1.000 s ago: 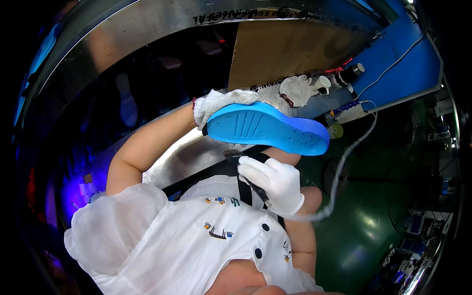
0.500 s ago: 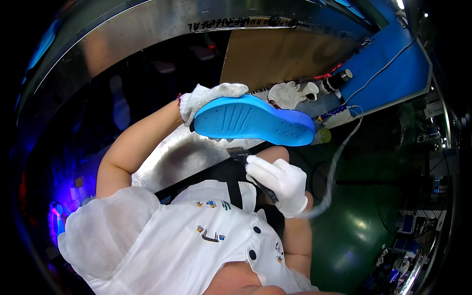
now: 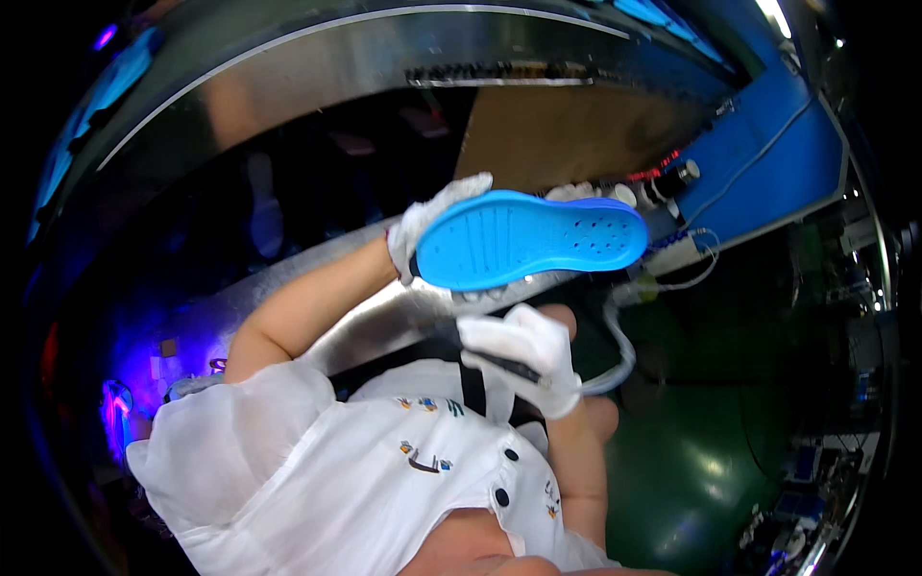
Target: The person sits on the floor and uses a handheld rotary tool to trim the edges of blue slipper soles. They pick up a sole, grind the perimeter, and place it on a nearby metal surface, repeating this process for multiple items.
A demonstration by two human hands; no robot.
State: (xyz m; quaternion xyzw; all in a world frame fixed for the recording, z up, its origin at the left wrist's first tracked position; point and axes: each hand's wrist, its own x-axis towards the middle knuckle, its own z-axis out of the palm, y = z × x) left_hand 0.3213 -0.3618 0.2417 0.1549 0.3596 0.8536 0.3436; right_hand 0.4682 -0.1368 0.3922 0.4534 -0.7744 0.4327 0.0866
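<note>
My left hand [image 3: 420, 228], in a white knitted glove, grips the heel end of a bright blue shoe sole [image 3: 490, 248]. The sole is held up with its grooved, dotted face toward me, and its other end points right. Below it, my right hand [image 3: 530, 353], also in a white glove, is closed around the dark handle of a brush [image 3: 517, 367]. Motion smears the brush head, which is apart from the sole. A clear tube [image 3: 624, 348] runs to the right hand from the right.
Beyond the sole, a brown board [image 3: 567, 134] lies under a curved metal rim [image 3: 317, 72]. Several pale sole shapes [image 3: 264, 206] sit in the dark area at left. A black bottle [image 3: 672, 180] and a white cup [image 3: 624, 195] stand by a blue panel [image 3: 783, 163].
The view has shifted, with the sole and left hand further right in it. The sole has tilted to show more of its face. The right hand with the brush has moved lower, away from the sole.
</note>
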